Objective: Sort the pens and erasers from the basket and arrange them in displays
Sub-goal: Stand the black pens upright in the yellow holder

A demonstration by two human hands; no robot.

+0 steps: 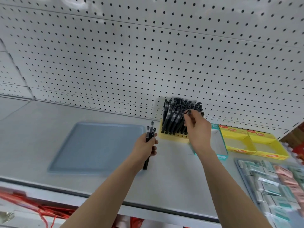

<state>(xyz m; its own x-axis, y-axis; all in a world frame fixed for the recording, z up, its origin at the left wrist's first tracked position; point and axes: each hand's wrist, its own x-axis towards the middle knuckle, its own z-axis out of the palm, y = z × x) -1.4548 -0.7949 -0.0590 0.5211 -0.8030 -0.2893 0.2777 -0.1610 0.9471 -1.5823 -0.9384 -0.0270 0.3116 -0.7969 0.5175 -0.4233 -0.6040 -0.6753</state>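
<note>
My left hand (147, 148) clamps its fingers on a few black pens (150, 137). My right hand (196, 127) pinches one pen (188, 112) above the yellow holder (172, 137) at the shelf's back edge.

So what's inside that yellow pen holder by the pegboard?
The yellow pen holder is packed with upright black pens. The right hand pinches the top of one pen and covers the holder's right side, so what is there cannot be seen.
</note>
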